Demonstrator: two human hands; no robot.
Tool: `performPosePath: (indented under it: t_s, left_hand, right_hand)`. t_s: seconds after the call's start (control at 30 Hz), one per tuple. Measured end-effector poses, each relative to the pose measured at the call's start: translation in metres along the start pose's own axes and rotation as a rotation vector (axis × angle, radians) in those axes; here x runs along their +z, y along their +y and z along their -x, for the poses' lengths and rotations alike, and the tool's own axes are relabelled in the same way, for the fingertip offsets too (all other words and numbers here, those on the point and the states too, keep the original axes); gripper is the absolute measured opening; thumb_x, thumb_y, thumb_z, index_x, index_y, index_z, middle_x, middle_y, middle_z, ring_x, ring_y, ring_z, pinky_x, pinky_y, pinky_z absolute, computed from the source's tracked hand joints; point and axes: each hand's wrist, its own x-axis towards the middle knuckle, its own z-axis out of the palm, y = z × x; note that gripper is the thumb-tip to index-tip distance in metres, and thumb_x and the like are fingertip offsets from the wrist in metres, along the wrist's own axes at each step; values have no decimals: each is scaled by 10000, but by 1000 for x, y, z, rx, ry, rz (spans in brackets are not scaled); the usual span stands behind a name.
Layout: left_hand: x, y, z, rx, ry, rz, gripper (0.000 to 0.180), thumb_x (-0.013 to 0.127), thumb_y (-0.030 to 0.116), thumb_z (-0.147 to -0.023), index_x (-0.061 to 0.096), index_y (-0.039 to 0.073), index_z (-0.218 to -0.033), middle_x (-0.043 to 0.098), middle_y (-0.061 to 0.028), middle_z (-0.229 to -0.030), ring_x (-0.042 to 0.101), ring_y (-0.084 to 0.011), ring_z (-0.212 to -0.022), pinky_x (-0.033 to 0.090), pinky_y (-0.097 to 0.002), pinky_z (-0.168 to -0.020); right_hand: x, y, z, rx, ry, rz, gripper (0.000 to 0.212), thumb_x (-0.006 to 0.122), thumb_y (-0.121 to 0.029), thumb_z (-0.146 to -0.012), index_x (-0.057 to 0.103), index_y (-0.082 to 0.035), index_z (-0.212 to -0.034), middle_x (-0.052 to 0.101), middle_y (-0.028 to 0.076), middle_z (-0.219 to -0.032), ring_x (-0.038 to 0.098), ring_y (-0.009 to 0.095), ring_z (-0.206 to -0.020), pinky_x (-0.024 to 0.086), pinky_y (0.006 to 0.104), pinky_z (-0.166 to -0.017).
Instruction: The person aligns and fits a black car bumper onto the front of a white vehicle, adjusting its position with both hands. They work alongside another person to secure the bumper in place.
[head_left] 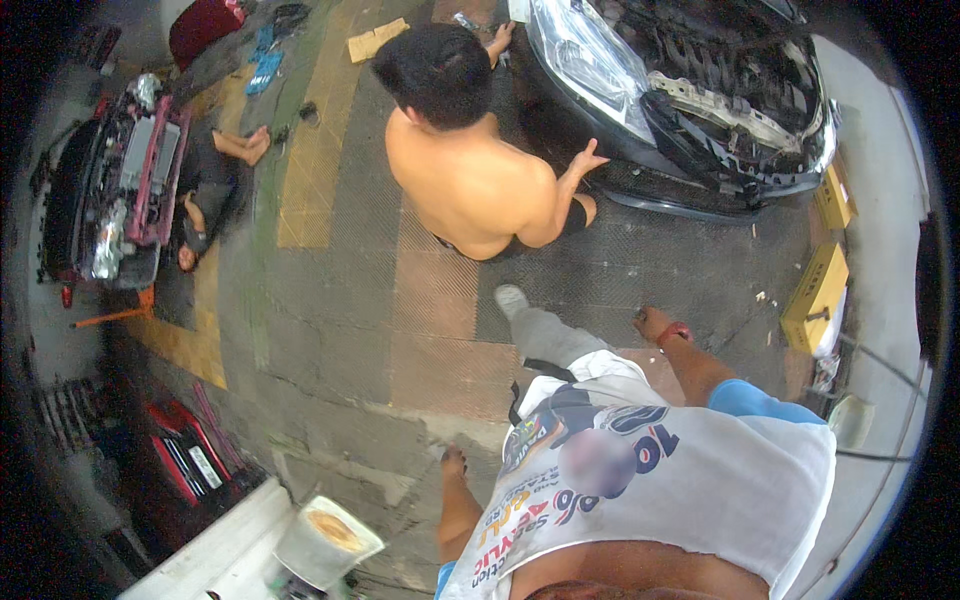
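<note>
Head view: co-worker (465, 185), yellow boxes (812, 300) near dark car (695, 105).

An exposed engine bay (735, 105) shows this is a car workshop.

Another person (470, 180) left of the upper-right car (690, 110), boxes (815, 295) along the right, tub (312, 555) lower left.

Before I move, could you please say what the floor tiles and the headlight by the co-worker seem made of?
Floor tiles: probably matte plastic, given their ribbed, gridded pattern. Headlight: glossy clear plastic or glass, given its see-through, reflective face.
</note>
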Motion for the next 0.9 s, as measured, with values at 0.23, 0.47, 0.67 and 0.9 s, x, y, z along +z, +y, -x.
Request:
performPosePath:
  t_s: [0.23,0.47,0.67,0.9]
  left_hand:
    - [-60,217,-51,528,91,-153,601,638,448,-989,582,-22,-1359,660,-175,-1264,621,-283,-1145,484,-408,-991]
    - [-178,382,-77,611,82,-198,599,660,423,-984,561,-20,-1374,630,-191,-1319,594,-290,-1224,465,-404,-1033]
    - [-297,422,-200,310,-23,86,563,647,480,-979,612,2,-1273,668,-151,-1161,626,-258,-1011,502,-374,-868]
    - [-348,539,-283,123,-342,-12,649,600,536,-983,580,-19,-1318,656,-176,-1222,623,-278,-1087,488,-399,-934]
  right_hand:
    - [69,-76,-45,335,-126,29,470,657,-407,-908,709,-49,-1208,678,242,-1223,627,434,-1183,496,498,-1009]
    - [91,-286,-142,76,-267,51,453,615,-334,-920,674,-28,-1248,703,239,-1151,654,407,-1149,506,500,-972]
    - [41,-480,-180,-5,-9,-433,487,542,-390,-974,643,3,-1241,659,259,-1232,605,433,-1186,478,490,-1017]
    - [165,-442,-216,-17,-112,285,384,450,-257,-993,671,-44,-1224,685,207,-1198,633,393,-1157,494,458,-1007]
